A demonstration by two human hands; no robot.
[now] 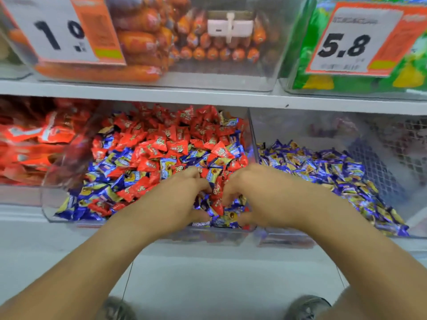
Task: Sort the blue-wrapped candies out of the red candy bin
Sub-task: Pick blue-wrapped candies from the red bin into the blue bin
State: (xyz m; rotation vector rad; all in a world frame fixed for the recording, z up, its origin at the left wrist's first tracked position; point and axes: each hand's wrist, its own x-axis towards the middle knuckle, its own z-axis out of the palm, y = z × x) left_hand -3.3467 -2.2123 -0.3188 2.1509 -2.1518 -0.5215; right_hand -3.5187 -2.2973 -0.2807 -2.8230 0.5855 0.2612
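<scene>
The clear red candy bin (49, 211) on the lower shelf holds red-wrapped candies (159, 144) mixed with blue-wrapped candies (101, 167). My left hand (178, 199) and my right hand (258, 195) are both in the front of this bin, fingers curled down into the pile. A small heap of blue and red candies (219, 204) sits between the two hands, gathered by the curled fingers. The fingertips are buried, so what each one holds is hidden.
A clear bin of blue-wrapped candies (346, 174) stands directly right, behind a shared clear wall (253, 135). Red packets (27, 144) fill the bin on the left. Above the shelf board (208, 99) are bins with orange sausages (143, 42), green packs (346, 84) and price cards (346, 42).
</scene>
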